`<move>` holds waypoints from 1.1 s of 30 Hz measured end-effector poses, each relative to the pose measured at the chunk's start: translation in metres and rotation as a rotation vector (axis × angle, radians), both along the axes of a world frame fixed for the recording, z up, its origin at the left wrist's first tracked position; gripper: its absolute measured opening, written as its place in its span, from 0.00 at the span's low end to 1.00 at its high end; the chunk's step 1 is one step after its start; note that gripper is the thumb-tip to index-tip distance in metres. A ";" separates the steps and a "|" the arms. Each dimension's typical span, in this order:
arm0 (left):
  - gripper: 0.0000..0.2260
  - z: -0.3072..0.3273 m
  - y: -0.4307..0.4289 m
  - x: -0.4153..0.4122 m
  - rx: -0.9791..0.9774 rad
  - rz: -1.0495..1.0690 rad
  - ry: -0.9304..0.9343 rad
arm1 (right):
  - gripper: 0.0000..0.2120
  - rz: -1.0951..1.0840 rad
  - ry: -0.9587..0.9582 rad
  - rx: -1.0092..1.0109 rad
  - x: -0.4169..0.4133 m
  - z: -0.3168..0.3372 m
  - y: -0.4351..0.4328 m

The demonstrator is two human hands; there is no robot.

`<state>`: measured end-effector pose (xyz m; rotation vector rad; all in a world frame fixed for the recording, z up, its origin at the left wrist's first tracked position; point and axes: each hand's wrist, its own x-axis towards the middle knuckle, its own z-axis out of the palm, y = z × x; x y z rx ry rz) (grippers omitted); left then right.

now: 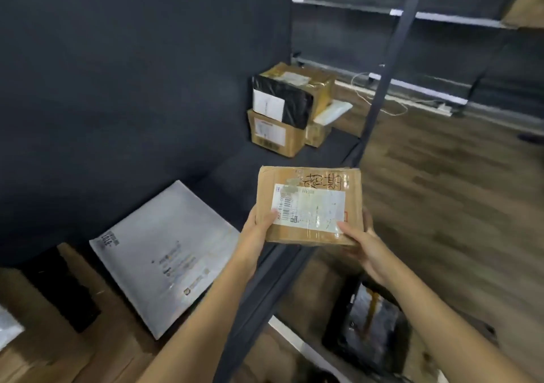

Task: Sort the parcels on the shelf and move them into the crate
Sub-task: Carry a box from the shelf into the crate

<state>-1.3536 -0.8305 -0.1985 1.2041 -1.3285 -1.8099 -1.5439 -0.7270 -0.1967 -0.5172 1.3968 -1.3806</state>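
A flat cardboard parcel with a white label and black handwriting is held up in front of the dark shelf, over its front edge. My left hand grips its left edge with the thumb on the label. My right hand grips its lower right corner, thumb on top. A large grey mailer bag lies flat on the shelf to the left. Further back on the shelf stands a stack of cardboard boxes with a black bag parcel leaning on top. No crate is clearly visible.
A dark upright shelf post rises at the right of the stack. Below the shelf, a black wrapped parcel lies on a lower level. More boxes sit at bottom left. Wood floor spreads to the right, with a white cable.
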 end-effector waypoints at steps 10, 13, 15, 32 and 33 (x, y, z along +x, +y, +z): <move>0.21 -0.067 0.077 -0.126 0.175 -0.378 -0.152 | 0.23 -0.314 -0.082 0.268 -0.088 -0.075 0.132; 0.19 -0.075 0.093 -0.148 0.202 -0.416 -0.216 | 0.24 -0.321 -0.091 0.333 -0.107 -0.093 0.153; 0.17 -0.082 0.102 -0.163 0.218 -0.432 -0.248 | 0.29 -0.291 -0.095 0.389 -0.118 -0.106 0.164; 0.21 -0.417 0.117 -0.245 0.407 -0.394 -0.507 | 0.15 -0.369 -0.340 0.624 -0.175 -0.418 0.180; 0.21 -0.443 0.120 -0.248 0.405 -0.398 -0.511 | 0.17 -0.376 -0.330 0.647 -0.179 -0.441 0.184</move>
